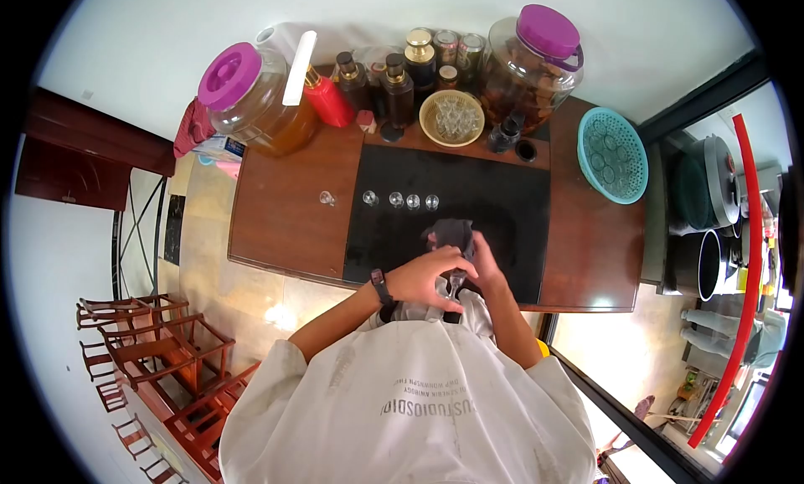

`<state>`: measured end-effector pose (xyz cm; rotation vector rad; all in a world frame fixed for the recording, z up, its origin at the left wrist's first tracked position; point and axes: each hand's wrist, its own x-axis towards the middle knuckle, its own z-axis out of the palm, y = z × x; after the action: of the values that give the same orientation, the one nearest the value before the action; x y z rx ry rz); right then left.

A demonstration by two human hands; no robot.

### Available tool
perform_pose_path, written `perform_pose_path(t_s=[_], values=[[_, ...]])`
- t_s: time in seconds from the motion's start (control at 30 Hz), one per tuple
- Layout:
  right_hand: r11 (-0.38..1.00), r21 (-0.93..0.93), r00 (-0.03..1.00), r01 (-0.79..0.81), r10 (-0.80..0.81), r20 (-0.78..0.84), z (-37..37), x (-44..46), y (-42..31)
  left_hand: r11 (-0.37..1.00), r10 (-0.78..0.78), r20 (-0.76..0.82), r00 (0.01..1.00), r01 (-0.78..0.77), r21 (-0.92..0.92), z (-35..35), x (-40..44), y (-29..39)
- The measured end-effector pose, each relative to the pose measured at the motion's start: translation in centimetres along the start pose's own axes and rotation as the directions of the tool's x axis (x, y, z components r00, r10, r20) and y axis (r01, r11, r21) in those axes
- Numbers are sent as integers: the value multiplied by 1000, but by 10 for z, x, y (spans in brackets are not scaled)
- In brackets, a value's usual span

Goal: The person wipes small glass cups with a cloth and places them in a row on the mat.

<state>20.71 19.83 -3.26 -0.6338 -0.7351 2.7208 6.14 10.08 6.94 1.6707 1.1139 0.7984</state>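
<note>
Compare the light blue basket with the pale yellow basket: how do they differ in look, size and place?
Colour: the blue basket is light blue; the yellow basket is pale yellow.
Size: the blue basket looks larger in this view than the yellow basket.
Place: the blue basket is near the table's right edge; the yellow basket is at the back, beside the bottles.
Shared: both look round and hold clear glassware.

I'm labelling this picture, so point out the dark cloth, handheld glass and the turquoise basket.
Dark cloth (453,232): head view, upper folds.
Handheld glass (457,279): head view, upper part.
Turquoise basket (635,182): head view, inner wall.
</note>
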Motion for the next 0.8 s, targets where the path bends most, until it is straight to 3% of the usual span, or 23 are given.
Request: perform_pose_path(t_s=[0.03, 0.1, 0.13, 0.2, 0.23, 0.3, 0.37, 0.4, 0.43, 0.53, 0.57, 0.67, 0.7, 0.8], values=[[998, 64, 1000, 1, 0, -20, 7, -2, -12, 1000, 0, 1, 1000, 0, -1, 4, 0, -1], [985, -141, 995, 96, -91, 40, 32, -3, -39, 965, 60, 66, 996, -42, -258, 12, 2, -6], [985, -140, 995, 101, -97, 36, 43, -3, -50, 947, 69, 130, 989, -24, -322, 13, 4, -5], [890, -445, 984, 100, -22, 176, 65, -4, -68, 931, 82, 193, 978, -6, -366, 14, 9, -1], [889, -446, 984, 104, -26, 177, 79, -6, -80, 914, 95, 247, 964, 14, -407, 12, 12, 1], [506, -854, 950, -120, 307, 49, 102, -8, -98, 886, 64, 329, 942, 99, -453, 9, 17, 1], [495, -819, 889, 292, 176, 423, 99, 3, -84, 888, 73, 479, 875, 161, -430, 8, 21, 2], [477, -810, 857, 342, 196, 477, 99, 6, -80, 935, 35, 547, 837, 166, -314, 5, 24, 7], [459, -797, 821, 392, 218, 528, 99, 8, -76, 937, 36, 547, 836, 163, -310, 5, 26, 5], [443, -857, 877, 264, 260, 405, 97, 5, -73, 973, -48, 573, 818, 168, -159, 4, 27, 0], [407, -896, 907, 179, 285, 311, 96, 5, -75, 974, -47, 572, 819, 165, -155, 1, 27, -2], [358, -926, 940, 116, 262, 219, 80, 5, -70, 949, -23, 514, 858, 180, -259, 2, 22, -19], [413, -899, 952, 148, 185, 242, 62, 11, -63, 948, -24, 519, 854, 185, -261, -1, 20, -18], [621, -778, 990, 95, -141, 9, 36, 11, -57, 960, -111, 345, 932, 190, -205, -9, 17, -20]])
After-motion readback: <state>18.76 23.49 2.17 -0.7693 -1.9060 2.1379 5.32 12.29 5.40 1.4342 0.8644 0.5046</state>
